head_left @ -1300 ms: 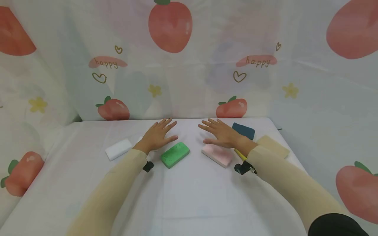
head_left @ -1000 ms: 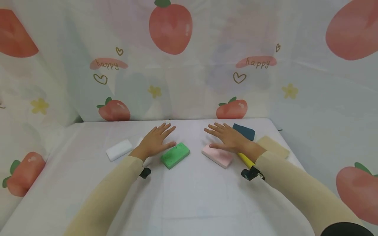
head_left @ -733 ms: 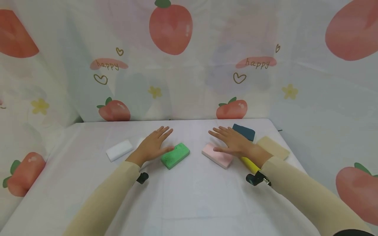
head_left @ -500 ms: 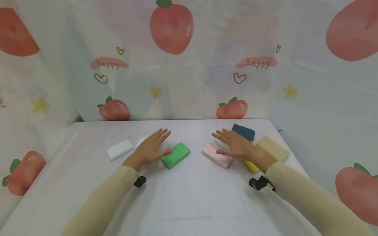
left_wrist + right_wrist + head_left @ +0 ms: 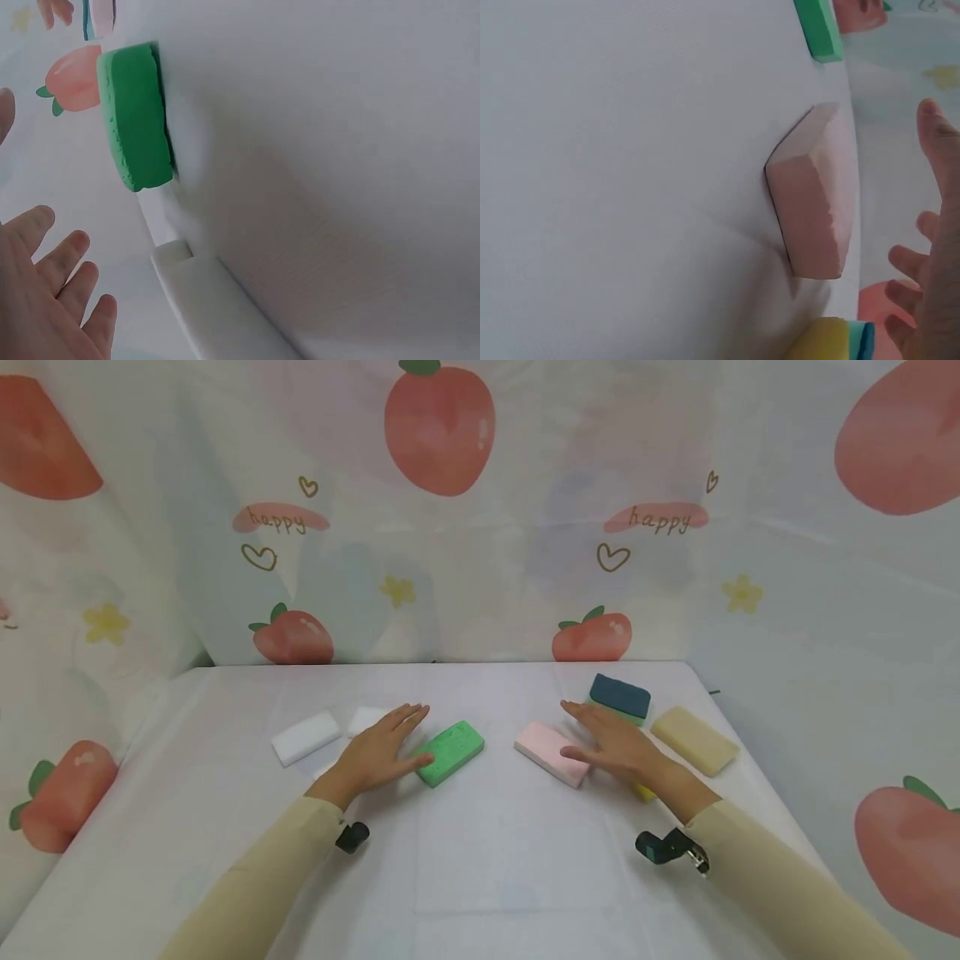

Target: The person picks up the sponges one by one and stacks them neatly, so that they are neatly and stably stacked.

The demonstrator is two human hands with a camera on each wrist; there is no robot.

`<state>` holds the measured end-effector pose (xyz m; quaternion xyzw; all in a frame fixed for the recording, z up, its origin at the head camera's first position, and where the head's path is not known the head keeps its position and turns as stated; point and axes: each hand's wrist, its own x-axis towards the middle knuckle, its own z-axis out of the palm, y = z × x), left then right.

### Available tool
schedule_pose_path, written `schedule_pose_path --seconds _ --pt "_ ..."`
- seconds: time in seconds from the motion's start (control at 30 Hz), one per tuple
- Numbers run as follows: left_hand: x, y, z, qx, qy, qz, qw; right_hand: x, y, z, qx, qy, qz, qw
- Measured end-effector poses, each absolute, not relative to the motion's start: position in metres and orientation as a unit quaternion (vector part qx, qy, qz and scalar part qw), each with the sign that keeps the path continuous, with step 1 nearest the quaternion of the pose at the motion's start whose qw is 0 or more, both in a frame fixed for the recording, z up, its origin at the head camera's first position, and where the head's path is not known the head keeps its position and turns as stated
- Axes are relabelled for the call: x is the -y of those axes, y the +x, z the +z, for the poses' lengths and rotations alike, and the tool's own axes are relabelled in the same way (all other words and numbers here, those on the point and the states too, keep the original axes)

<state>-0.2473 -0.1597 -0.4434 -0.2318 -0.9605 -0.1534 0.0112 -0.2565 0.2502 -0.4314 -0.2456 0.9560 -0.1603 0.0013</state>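
Note:
My left hand (image 5: 375, 756) hovers, fingers extended, over the white table, its thumb overlapping the green sponge (image 5: 452, 753) in the head view. The left wrist view shows this hand (image 5: 45, 292) raised apart from the green sponge (image 5: 135, 116). Above the pink sponge (image 5: 546, 750) my right hand (image 5: 618, 745) hangs with fingers loosely extended. In the right wrist view a gap separates the right hand (image 5: 937, 255) from the pink sponge (image 5: 810, 202). A yellow sponge (image 5: 644, 793) lies mostly hidden under the right hand. Neither hand holds anything.
White blocks (image 5: 306, 737) lie left of and behind the left hand, one partly covered by it. A dark blue-topped sponge (image 5: 619, 695) sits at the back right, beside a beige sponge (image 5: 694, 740). A fruit-printed cloth (image 5: 480, 560) hangs behind the table.
Both hands have drawn back toward me and moved apart. The right hand uncovers more of the dark blue-topped sponge and the beige one. No sponge has visibly moved.

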Motion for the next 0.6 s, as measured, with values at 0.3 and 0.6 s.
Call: schedule_pose_path --seconds 0.3,0.6 --pt "0.159 -0.242 -0.449 0.961 -0.231 -0.154 0.015 -0.247 -0.246 -0.44 -0.961 -0.205 -0.185 0.014" --pt "0.151 -0.24 -0.448 0.956 -0.219 -0.196 -0.004 -0.242 -0.243 -0.445 -0.962 -0.196 -0.191 0.011"
